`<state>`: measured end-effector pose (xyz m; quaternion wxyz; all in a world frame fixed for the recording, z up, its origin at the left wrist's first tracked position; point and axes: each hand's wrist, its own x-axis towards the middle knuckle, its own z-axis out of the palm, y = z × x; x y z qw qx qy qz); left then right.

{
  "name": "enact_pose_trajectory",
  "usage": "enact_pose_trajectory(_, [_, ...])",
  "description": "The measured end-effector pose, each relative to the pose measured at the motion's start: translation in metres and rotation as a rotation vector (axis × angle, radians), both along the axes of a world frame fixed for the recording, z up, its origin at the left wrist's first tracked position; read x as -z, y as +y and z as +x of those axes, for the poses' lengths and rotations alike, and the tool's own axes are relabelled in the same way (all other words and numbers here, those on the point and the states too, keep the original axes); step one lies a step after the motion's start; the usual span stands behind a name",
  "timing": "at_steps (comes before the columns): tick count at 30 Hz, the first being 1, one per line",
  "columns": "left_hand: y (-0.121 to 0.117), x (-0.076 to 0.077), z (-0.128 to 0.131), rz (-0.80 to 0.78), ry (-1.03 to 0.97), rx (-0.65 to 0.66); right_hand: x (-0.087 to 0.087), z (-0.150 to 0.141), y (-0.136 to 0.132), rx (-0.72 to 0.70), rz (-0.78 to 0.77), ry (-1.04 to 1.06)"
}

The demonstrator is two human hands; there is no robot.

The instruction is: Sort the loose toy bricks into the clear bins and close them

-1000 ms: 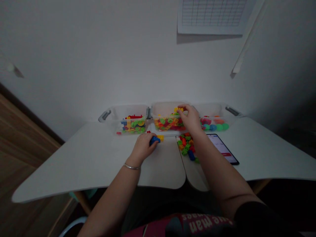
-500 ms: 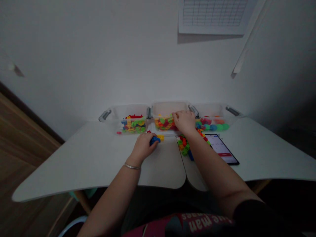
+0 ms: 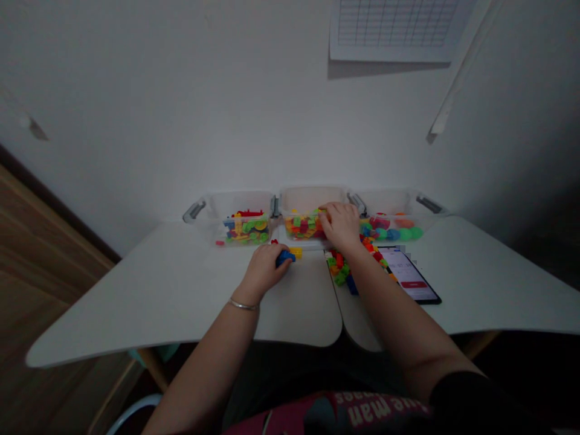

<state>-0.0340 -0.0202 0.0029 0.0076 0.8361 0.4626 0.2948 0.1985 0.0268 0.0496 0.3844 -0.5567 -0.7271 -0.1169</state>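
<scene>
Before you, the white tabletop (image 3: 136,290) spreads with its far edge at the wall (image 3: 158,109), where a sheet of paper (image 3: 394,30) printed with a grid hangs. Three clear plastic boxes stand in a row along that far edge: the left box (image 3: 240,202) and the middle box (image 3: 312,199) hold mixed coloured pieces, and the right box (image 3: 387,202) shows round green and blue ones with some red and orange. A pile of blocks (image 3: 339,266) lies in front of the middle and right boxes, partly hidden under your right forearm. Just beside it, toward the tabletop's right edge, lies a phone (image 3: 417,281) with its screen lit. Your right hand (image 3: 342,226) is over the near right corner of the middle box, fingers bent; you cannot tell from here whether it grips a piece. Your left hand (image 3: 266,270) is closed around a blue block (image 3: 285,258), low over the tabletop in front of the middle box. A yellow block (image 3: 296,252) sits against the blue one, and a small red piece (image 3: 274,241) shows just beyond your left fingers.
</scene>
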Motion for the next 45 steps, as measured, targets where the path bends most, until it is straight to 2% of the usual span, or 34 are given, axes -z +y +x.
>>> enact_pose_trajectory(8, [0.001,-0.001,0.0,0.029,-0.074,-0.017,-0.002,-0.002,-0.016,-0.135,0.035,0.234])
enact_pose_trajectory(12, [0.001,0.001,-0.001,0.045,-0.091,-0.031,0.009,-0.017,-0.034,-0.247,0.014,0.367])
enact_pose_trajectory(17, [0.002,0.004,-0.002,0.041,-0.118,-0.007,0.043,-0.04,-0.047,-0.429,-0.19,0.529])
enact_pose_trajectory(21, [0.003,0.005,-0.001,0.025,-0.147,0.093,0.069,-0.051,-0.046,-0.495,-0.462,0.785])
enact_pose_trajectory(23, [0.002,0.005,-0.001,0.019,-0.148,0.116,0.079,-0.053,-0.043,-0.536,-0.57,0.856])
enact_pose_trajectory(26, [0.002,0.004,0.0,-0.002,-0.124,0.131,0.087,-0.055,-0.04,-0.562,-0.622,0.895])
enact_pose_trajectory(36, [0.002,0.006,0.0,-0.051,-0.11,0.13,0.092,-0.054,-0.037,-0.596,-0.588,0.966])
enact_pose_trajectory(42, [0.002,0.003,-0.001,-0.012,-0.085,0.002,0.092,-0.054,-0.037,-0.684,-0.606,1.025])
enact_pose_trajectory(45, [0.002,0.002,-0.002,-0.009,-0.083,-0.018,0.088,-0.054,-0.038,-0.686,-0.624,1.042])
